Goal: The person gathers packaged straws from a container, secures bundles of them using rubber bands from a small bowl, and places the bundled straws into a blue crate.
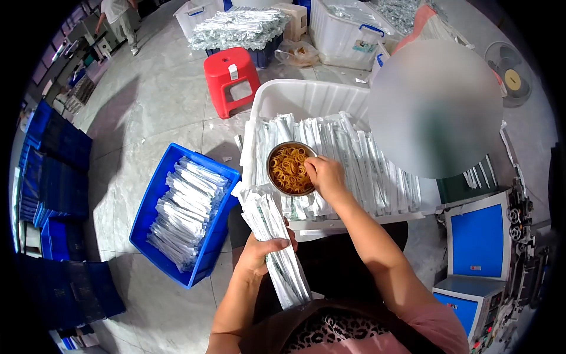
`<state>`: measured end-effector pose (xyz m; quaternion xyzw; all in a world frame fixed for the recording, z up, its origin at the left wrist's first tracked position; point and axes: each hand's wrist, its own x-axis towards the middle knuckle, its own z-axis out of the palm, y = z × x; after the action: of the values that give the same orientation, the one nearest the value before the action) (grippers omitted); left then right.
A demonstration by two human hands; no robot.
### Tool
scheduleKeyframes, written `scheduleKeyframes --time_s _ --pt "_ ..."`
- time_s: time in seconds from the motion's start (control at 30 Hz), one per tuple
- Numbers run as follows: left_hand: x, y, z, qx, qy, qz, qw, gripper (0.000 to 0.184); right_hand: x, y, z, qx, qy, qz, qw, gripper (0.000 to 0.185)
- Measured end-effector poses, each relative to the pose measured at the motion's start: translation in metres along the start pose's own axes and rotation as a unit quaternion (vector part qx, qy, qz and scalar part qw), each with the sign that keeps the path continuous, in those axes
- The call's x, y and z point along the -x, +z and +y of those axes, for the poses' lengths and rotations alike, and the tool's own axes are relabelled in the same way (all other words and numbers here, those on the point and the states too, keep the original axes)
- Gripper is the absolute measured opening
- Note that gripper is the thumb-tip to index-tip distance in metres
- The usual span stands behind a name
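My left hand [265, 251] is wrapped round a bundle of long white-and-clear wrapped packets [277, 259], held upright over my lap. A round metal bowl [273, 180] full of tan rubber bands [290, 168] rests on more wrapped packets [359, 159] inside a large white tub [312, 94]. At the bowl's right rim, my right hand [324, 177] is closed, its thumb and fingertips pressed together over the bands; what they pinch is too small to make out. To the left, a blue bin [141, 221] holds several stacked packets [188, 212].
A red stool [227, 74] stands behind the blue bin. Stacked blue crates [65, 171] line the left side. White tubs [339, 35] and a packet pile [239, 26] are at the back. A fan [512, 74] and machine [477, 242] are right. A person [121, 20] stands far back left.
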<state>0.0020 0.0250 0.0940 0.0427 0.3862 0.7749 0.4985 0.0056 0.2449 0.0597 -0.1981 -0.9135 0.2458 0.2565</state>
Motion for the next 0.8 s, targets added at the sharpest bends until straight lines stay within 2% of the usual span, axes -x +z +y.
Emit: scheduleKeyframes --time_s 0.07,0.13,0.17,0.2,0.23,0.3,0.43,0.47,0.53,0.57,0.6,0.63,0.67,0.7,0.73,0.8 --pt "0.003 0.006 0.005 -0.024 -0.008 0.039 0.999 0.053 0.008 -0.011 -0.01 -0.069 0.0 -0.013 0.998 0.01" --pt "0.002 -0.006 -0.004 -0.007 0.02 0.033 0.999 0.049 0.03 -0.039 -0.047 -0.187 -0.02 -0.065 0.98 0.009" --pt "0.001 0.001 -0.002 -0.074 0.015 0.067 0.995 0.059 0.043 -0.053 -0.058 -0.201 0.086 -0.231 0.948 0.01" --pt "-0.003 0.002 0.0 -0.096 0.021 0.049 0.994 0.05 0.056 -0.059 -0.07 -0.233 0.011 -0.209 0.95 0.013" --pt "-0.005 0.007 0.0 -0.1 0.018 0.028 0.994 0.048 0.066 -0.058 -0.067 -0.184 -0.04 -0.16 0.969 0.013" --pt "-0.012 0.008 -0.006 -0.094 -0.001 0.02 0.995 0.046 0.065 -0.076 -0.072 -0.142 -0.063 -0.153 0.976 0.012" --pt "-0.013 0.013 -0.013 -0.047 -0.049 -0.067 0.995 0.038 0.064 -0.082 -0.058 0.091 -0.144 -0.111 0.979 0.01" --pt "-0.015 0.011 -0.022 -0.044 -0.053 -0.093 0.993 0.042 0.06 -0.074 -0.042 0.137 -0.156 -0.086 0.974 0.011" --pt "-0.011 0.023 -0.037 -0.008 -0.07 -0.148 0.986 0.048 0.042 -0.073 -0.028 0.021 -0.08 -0.125 0.989 0.013" --pt "-0.009 0.029 -0.037 0.001 -0.104 -0.234 0.967 0.053 0.032 -0.063 -0.013 0.052 -0.062 -0.081 0.993 0.012" --pt "-0.01 0.033 -0.042 0.002 -0.124 -0.256 0.959 0.055 0.028 -0.053 0.0 0.084 -0.043 -0.037 0.995 0.012" --pt "-0.008 0.033 -0.043 0.004 -0.115 -0.252 0.961 0.055 0.035 -0.05 0.006 0.086 -0.042 -0.039 0.995 0.012" --pt "-0.009 0.033 -0.039 0.005 -0.102 -0.249 0.963 0.055 0.045 -0.049 0.014 -0.118 0.025 -0.021 0.992 0.01" --pt "-0.005 0.031 -0.031 0.03 -0.099 -0.238 0.966 0.056 0.057 -0.049 0.02 -0.318 0.09 -0.005 0.944 0.01" --pt "-0.008 0.016 -0.032 0.036 -0.082 -0.208 0.974 0.056 0.075 -0.051 0.026 -0.452 0.188 -0.026 0.872 0.019" --pt "-0.011 0.005 -0.027 0.067 -0.082 -0.184 0.977 0.052 0.112 -0.073 -0.005 -0.679 0.187 -0.095 0.704 0.024"
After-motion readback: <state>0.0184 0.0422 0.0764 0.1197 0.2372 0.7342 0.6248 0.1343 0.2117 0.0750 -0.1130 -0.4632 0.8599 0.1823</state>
